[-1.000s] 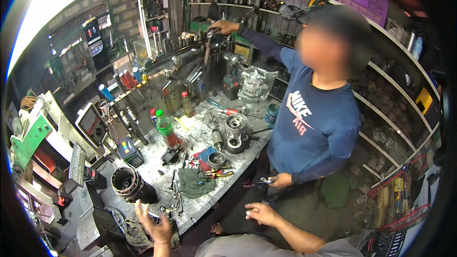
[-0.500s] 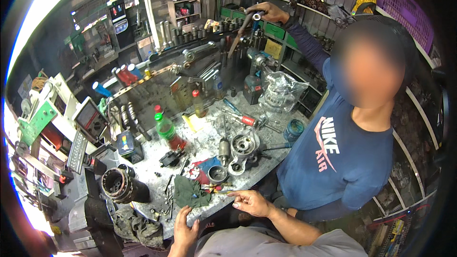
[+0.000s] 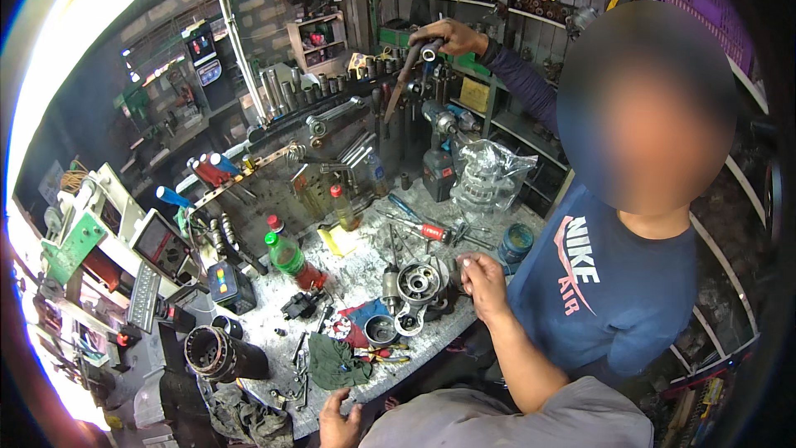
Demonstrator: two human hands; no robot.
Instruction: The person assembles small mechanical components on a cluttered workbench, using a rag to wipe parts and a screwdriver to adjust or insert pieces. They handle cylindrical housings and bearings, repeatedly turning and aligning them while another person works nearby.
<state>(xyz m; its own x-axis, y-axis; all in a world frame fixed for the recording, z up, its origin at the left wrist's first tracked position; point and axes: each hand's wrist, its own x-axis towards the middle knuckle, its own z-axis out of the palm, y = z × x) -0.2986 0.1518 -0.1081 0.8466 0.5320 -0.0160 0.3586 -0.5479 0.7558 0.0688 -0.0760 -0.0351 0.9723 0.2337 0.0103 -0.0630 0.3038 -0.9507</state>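
My left hand (image 3: 340, 423) hangs just off the near edge of the workbench (image 3: 464, 328), fingers apart and holding nothing, below a dark green rag (image 3: 338, 361). My right hand (image 3: 487, 286) is stretched over the bench's right side with its fingers curled; whatever they grip is hidden. Beside it, to the left, lies a round metal housing (image 3: 420, 282) with an open bore. A small metal cup (image 3: 381, 330) and a cylindrical armature (image 3: 390, 286) sit next to the housing. Pliers with yellow and red handles (image 3: 388, 354) rest near the rag.
A co-worker (image 3: 605, 299) in a blue shirt stands at the right, one hand (image 3: 450, 36) holding up a dark tool. A green bottle (image 3: 286, 255), a red-handled screwdriver (image 3: 433, 232), a blue-green can (image 3: 516, 242) and a cordless impact wrench (image 3: 439, 149) stand or lie on the bench.
My right hand has moved from the bench's near edge, by the pliers, forward and right beside the housing. My left hand has dropped slightly lower. The view has shifted a little.
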